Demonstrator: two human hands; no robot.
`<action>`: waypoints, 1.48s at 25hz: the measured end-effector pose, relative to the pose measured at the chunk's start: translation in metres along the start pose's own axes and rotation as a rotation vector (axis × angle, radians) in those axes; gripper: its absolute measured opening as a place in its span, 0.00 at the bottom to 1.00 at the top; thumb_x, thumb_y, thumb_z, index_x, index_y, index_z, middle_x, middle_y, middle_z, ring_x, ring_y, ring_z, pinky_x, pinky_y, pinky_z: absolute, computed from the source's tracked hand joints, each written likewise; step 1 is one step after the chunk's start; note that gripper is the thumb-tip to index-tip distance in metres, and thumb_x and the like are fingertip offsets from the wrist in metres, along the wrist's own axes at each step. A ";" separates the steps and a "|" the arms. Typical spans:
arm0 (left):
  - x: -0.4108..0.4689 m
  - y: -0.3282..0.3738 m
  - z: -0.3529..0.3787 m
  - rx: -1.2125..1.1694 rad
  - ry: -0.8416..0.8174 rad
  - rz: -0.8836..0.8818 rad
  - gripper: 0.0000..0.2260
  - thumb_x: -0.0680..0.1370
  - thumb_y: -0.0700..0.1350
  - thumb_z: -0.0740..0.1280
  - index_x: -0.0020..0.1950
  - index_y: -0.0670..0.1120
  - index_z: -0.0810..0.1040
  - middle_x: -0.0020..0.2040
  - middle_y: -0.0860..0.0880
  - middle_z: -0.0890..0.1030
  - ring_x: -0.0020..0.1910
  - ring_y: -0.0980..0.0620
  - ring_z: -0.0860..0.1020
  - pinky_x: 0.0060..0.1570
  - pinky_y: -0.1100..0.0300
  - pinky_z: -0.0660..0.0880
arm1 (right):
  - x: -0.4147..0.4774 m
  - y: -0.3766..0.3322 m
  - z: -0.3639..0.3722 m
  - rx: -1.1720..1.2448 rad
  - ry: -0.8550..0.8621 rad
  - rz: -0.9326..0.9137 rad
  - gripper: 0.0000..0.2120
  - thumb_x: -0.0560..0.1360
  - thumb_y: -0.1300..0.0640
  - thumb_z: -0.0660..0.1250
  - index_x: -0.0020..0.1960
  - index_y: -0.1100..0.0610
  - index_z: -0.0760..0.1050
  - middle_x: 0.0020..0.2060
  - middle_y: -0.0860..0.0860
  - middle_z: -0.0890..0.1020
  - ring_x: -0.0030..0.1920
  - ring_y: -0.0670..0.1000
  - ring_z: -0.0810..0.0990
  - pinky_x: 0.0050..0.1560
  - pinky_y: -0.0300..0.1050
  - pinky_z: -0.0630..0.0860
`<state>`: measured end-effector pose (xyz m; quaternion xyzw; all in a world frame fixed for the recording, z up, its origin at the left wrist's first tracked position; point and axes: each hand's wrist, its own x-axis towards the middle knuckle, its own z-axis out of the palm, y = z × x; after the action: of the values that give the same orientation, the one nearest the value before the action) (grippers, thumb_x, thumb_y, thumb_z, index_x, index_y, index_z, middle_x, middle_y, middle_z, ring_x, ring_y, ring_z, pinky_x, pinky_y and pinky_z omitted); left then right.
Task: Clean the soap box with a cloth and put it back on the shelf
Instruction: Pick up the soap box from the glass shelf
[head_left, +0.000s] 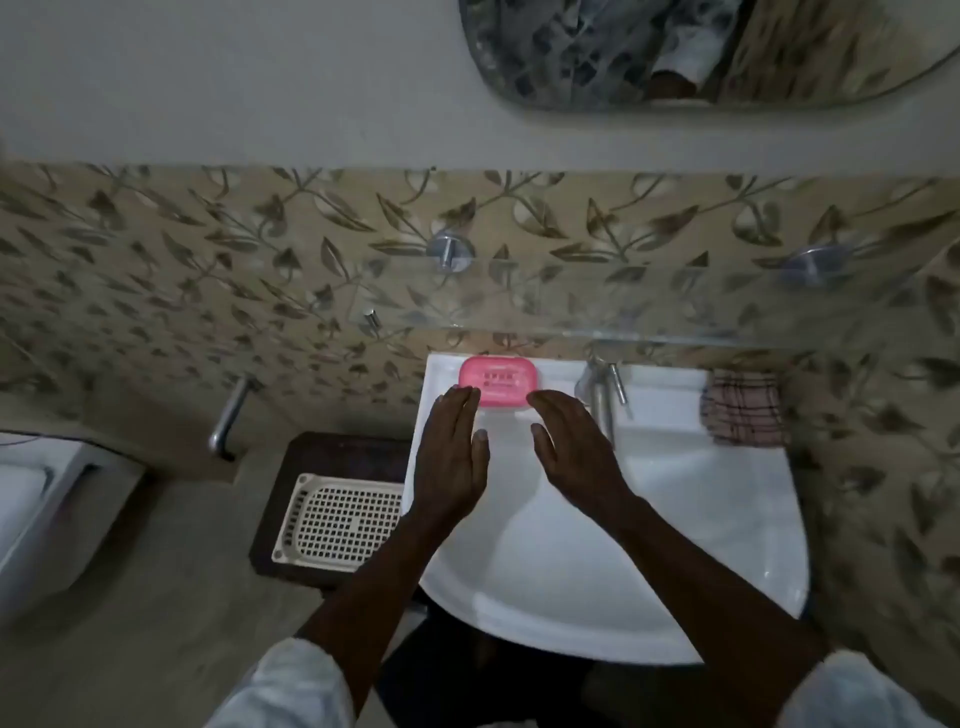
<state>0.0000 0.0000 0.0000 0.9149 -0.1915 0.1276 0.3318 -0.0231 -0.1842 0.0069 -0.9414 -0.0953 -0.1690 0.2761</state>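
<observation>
Reaching over the sink (675, 519), the left hand (452, 457) and right hand (571, 447) are flat, fingers (460, 410) straight, gripping nothing; they stand apart, one at each near corner of the pink soap box (498, 379); whether fingertips touch it I cannot tell. The box lies on the sink's back left rim, left of the tap (602, 395); a checked cloth (743, 410) lies on the back right corner, under a glass shelf (623, 312).

Home bathroom: washbasin (675, 545), mirror (779, 52).
</observation>
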 end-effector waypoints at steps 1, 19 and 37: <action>0.008 -0.015 0.012 0.001 -0.037 -0.086 0.22 0.81 0.45 0.59 0.73 0.36 0.69 0.73 0.38 0.71 0.74 0.43 0.67 0.75 0.50 0.61 | 0.006 0.011 0.015 -0.002 -0.043 0.099 0.18 0.80 0.59 0.60 0.69 0.63 0.71 0.64 0.59 0.77 0.66 0.57 0.74 0.69 0.45 0.65; 0.119 -0.023 0.040 -0.456 -0.023 -0.994 0.18 0.82 0.52 0.55 0.58 0.41 0.78 0.57 0.40 0.80 0.55 0.41 0.78 0.59 0.47 0.74 | 0.097 0.038 0.059 0.299 0.119 0.870 0.10 0.77 0.66 0.62 0.49 0.63 0.83 0.47 0.59 0.86 0.50 0.57 0.82 0.48 0.43 0.74; 0.049 0.004 -0.022 -1.564 -0.738 -1.323 0.34 0.74 0.57 0.63 0.73 0.37 0.69 0.67 0.29 0.73 0.47 0.34 0.80 0.47 0.46 0.80 | -0.028 0.083 -0.070 0.031 0.215 0.576 0.05 0.74 0.58 0.69 0.44 0.59 0.81 0.40 0.57 0.84 0.44 0.57 0.82 0.45 0.48 0.76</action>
<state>0.0394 -0.0018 0.0364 0.3546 0.2228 -0.5160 0.7472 -0.0447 -0.2937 0.0113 -0.9022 0.2025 -0.1809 0.3352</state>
